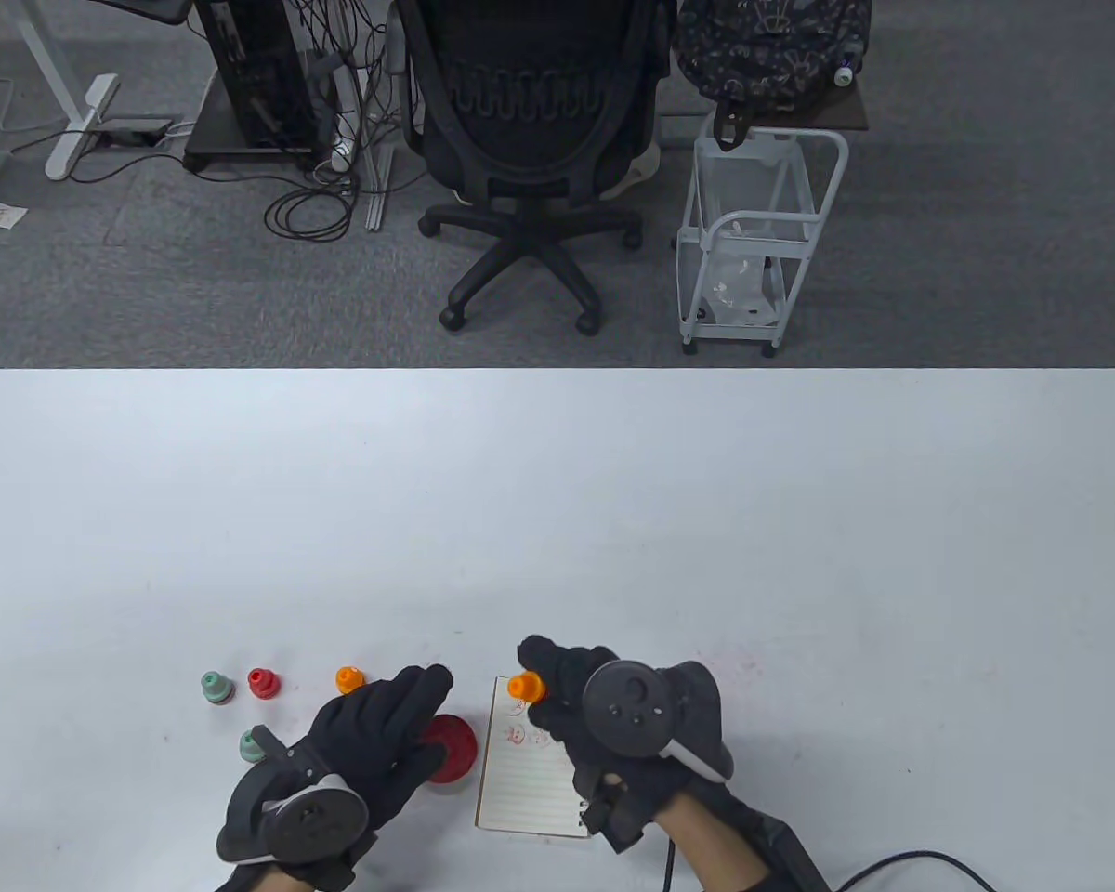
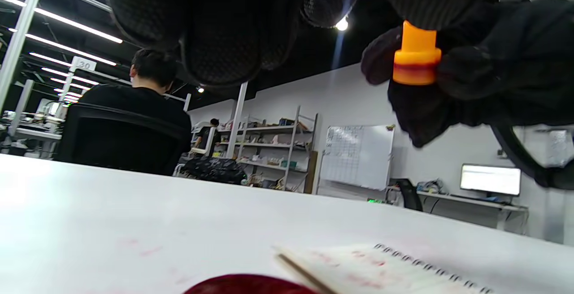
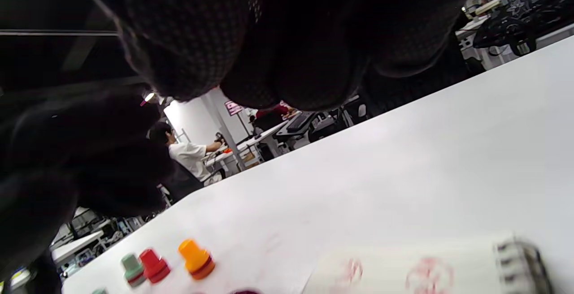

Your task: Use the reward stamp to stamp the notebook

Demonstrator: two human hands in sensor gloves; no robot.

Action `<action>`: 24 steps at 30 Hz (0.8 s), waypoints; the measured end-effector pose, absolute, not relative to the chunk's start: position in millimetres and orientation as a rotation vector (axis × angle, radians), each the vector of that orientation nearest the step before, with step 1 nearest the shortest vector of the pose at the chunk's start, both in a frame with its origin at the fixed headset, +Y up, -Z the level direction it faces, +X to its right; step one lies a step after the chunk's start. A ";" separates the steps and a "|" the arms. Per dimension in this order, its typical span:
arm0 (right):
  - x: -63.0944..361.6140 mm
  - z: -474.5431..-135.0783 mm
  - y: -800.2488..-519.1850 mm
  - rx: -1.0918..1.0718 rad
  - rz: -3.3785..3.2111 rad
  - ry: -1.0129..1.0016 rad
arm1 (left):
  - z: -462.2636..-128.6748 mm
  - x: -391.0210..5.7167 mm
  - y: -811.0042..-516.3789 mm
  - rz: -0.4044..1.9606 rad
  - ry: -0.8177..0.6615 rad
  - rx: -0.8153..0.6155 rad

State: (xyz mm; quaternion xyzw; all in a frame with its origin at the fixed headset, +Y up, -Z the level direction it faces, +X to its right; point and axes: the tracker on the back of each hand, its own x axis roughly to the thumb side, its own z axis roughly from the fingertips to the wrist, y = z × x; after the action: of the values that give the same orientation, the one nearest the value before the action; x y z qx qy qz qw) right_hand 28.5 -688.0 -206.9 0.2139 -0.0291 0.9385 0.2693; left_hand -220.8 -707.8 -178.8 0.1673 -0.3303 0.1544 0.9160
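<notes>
White bench point(image 1: 613, 520), office chair point(image 1: 530, 139) and wire cart point(image 1: 753, 242) behind. Right hand point(image 1: 613, 725) pinches an orange stamp point(image 1: 526, 688) over the top edge of the notebook point(image 1: 530, 780), clear of the page in the left wrist view; red prints already on paper. Left hand point(image 1: 372, 734), fingers straight, rests on the red ink pad point(image 1: 451, 748) just left of the notebook. Spare stamps further left: orange point(image 1: 348, 679), red point(image 1: 262, 683), green point(image 1: 216, 688), second green point(image 1: 251, 746).

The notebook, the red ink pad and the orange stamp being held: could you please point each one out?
notebook point(image 1: 530, 780), table view, lined page.
red ink pad point(image 1: 455, 748), table view, its visible top.
orange stamp point(image 2: 416, 58), left wrist view, its body.
</notes>
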 end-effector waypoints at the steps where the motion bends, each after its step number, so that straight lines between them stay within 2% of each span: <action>1: 25.9 -201.6 -696.6 0.560 2.523 -0.107 | -177.6 -219.0 -707.5 0.331 -0.686 0.351; 2: 23.1 -198.8 -702.3 0.551 2.523 -0.110 | -176.7 -217.0 -707.4 0.346 -0.695 0.357; 4: 16.0 -192.6 -713.0 0.636 2.588 0.025 | -175.9 -210.9 -707.6 0.377 -0.716 0.351; 6: 13.4 -189.2 -715.7 0.620 2.580 0.000 | -175.2 -203.7 -709.8 0.400 -0.742 0.330; 8: 9.5 -187.9 -715.9 0.641 2.526 0.076 | -174.2 -194.7 -713.1 0.397 -0.767 0.311; 12: 9.2 -188.1 -716.5 0.627 2.489 0.104 | -172.0 -183.5 -715.9 0.407 -0.801 0.284; 17: 10.1 -187.5 -716.4 0.632 2.524 0.079 | -171.6 -180.2 -716.6 0.458 -0.808 0.264; 22: 3.4 -181.0 -715.3 0.693 2.639 -0.032 | -175.2 -183.2 -717.3 0.561 -0.758 0.262; 24: 2.8 -181.5 -716.3 0.697 2.643 -0.018 | -176.2 -185.1 -717.0 0.596 -0.744 0.260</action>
State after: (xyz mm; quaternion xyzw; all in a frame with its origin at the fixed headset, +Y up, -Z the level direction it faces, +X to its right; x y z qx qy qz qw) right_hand 2.8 -716.3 -181.5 0.2497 -0.0063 0.9469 0.2027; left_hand -185.1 -717.0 -176.2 0.1249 -0.3573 0.2859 0.8804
